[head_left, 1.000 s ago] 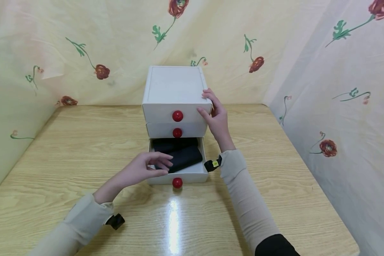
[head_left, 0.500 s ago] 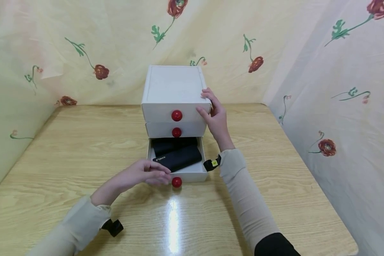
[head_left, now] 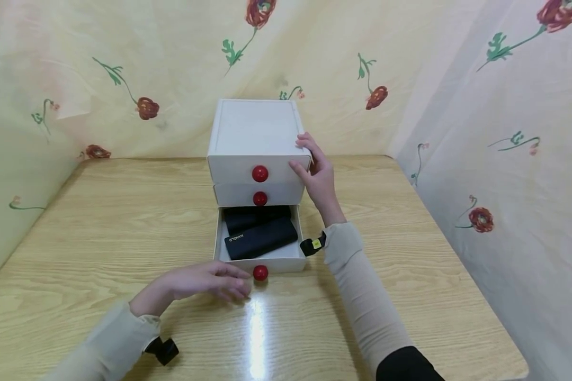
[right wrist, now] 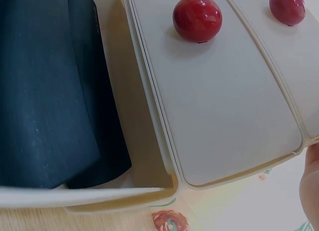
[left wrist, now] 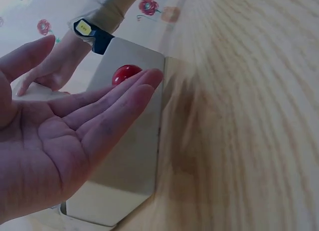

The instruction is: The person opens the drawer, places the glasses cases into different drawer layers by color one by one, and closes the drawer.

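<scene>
A white cabinet [head_left: 257, 127] with three stacked drawers and red knobs stands on the table. Its bottom drawer [head_left: 288, 264] is pulled out. Inside lie two black oblong cases; the front one [head_left: 262, 239], with pale lettering at its left end, rests slanted, partly over the rear one [head_left: 267, 212]. My right hand [head_left: 320, 177] grips the cabinet's upper right front corner, thumb on the front face, fingers on the top edge. Holding nothing, my left hand [head_left: 202, 280] hovers beside the bottom drawer's knob [head_left: 260, 273]. The left wrist view shows its fingers [left wrist: 119, 104] extended before the drawer front [left wrist: 129, 156].
The wood-grain table [head_left: 124, 211] extends to both sides and in front of the cabinet. Flower-printed cloth [head_left: 186, 63] hangs behind and at the sides. Black straps with small devices [head_left: 164, 350] sit on both wrists.
My left hand has drawn back from over the open drawer, down and toward me, uncovering the front case's lettering. The right hand keeps its grip on the cabinet corner.
</scene>
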